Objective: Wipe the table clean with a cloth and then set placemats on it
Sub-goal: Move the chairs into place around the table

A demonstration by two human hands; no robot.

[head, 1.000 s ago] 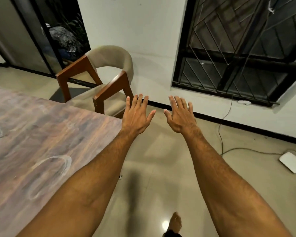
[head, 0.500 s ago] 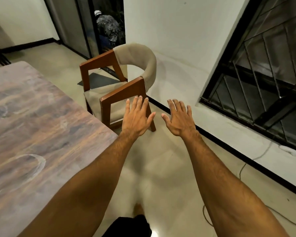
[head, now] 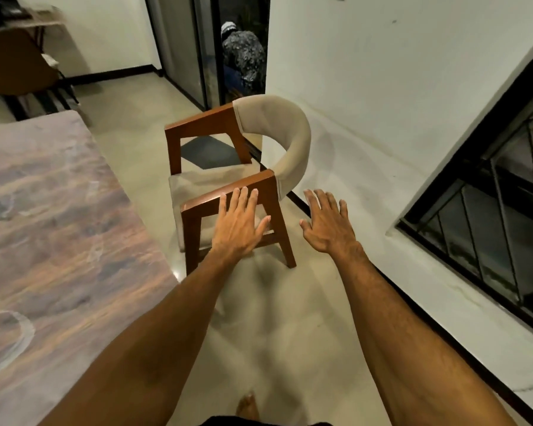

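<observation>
Table (head: 59, 229), a broad slab with a streaked brown, purple and grey wood-grain surface bearing pale ring marks, fills the area to the left of the left hand and runs back beside the left forearm; its near corner lies just left of that forearm. Pale glossy tiled floor (head: 290, 318) spreads beneath both outstretched arms. White plastered wall (head: 366, 87) rises beyond the right hand, and a black metal window grille (head: 490, 226) stands to the right of the right forearm. Ahead of both hands is a wooden armchair with reddish-brown frame and beige padded curved back (head: 240, 179), set on the floor just off the table's corner.

Both bare forearms reach forward from the bottom of the view, nearly parallel, palms turned down. Left hand (head: 239, 222) is flat with fingers straight and close together, thumb spread out to the right; it overlaps the near armrest of the chair, though whether it touches the wood cannot be told. Right hand (head: 328, 226) hovers over the floor just right of the chair's leg, fingers splayed apart, holding nothing. A bare foot (head: 248, 405) shows on the floor below, between the two forearms.
</observation>
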